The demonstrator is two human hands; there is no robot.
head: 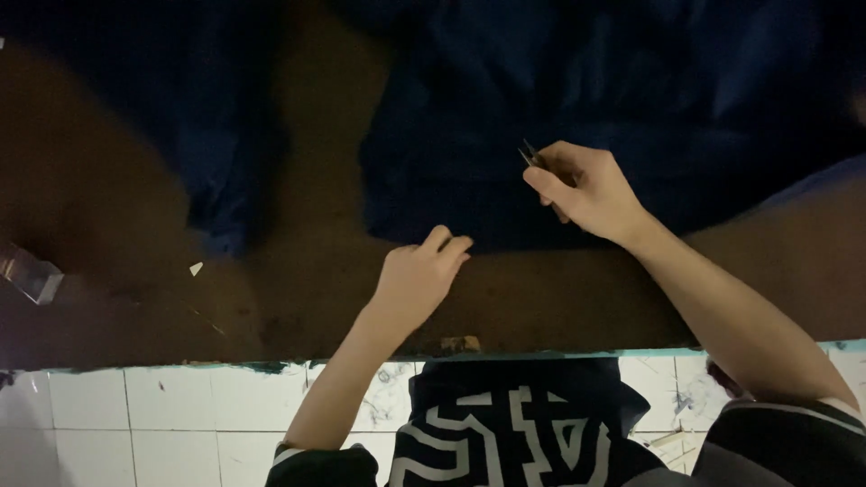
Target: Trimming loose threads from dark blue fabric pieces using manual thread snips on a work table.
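Dark blue fabric (559,108) lies spread over a brown worktable (298,271). My right hand (586,189) rests on the fabric's near part and pinches a small metal tool (530,155), which looks like thread snips or tweezers, its tip pointing up and left. My left hand (417,275) sits just below the fabric's near edge, fingers curled, the fingertips touching or nearly touching the hem. It holds nothing that I can see. The scene is dim.
A second fold of blue fabric (216,153) lies at the left. A shiny clear object (27,271) sits at the table's left edge, with a small white scrap (196,268) nearby. White floor tiles (180,415) show below the table's near edge.
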